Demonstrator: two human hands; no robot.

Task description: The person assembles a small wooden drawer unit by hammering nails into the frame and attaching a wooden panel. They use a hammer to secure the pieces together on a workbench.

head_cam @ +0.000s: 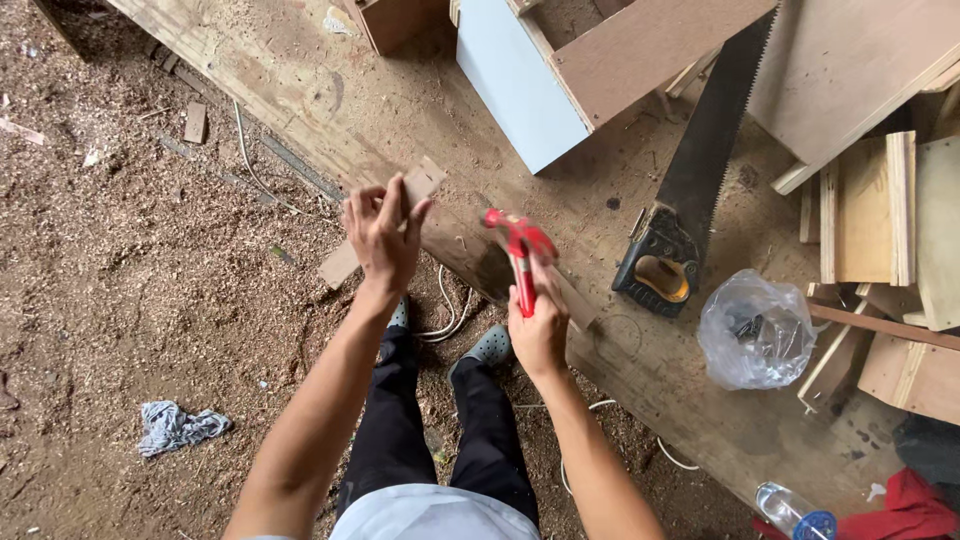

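Observation:
My left hand (383, 232) grips a flat strip of wood (424, 180) and holds it against the edge of the wooden workbench (420, 120). My right hand (538, 330) is closed around the handle of a red hammer (519, 245), whose head is raised and blurred just right of the strip. The lower end of the strip sticks out below my left hand. My legs and grey shoes stand beneath the bench edge.
A hand saw (695, 170) with a black and yellow handle lies on the bench. A clear plastic bag (755, 330) of small parts sits to its right. A white-sided box (520, 80) and plywood offcuts (870, 210) crowd the back. Sawdust, a rag (175, 425), a water bottle (795, 512).

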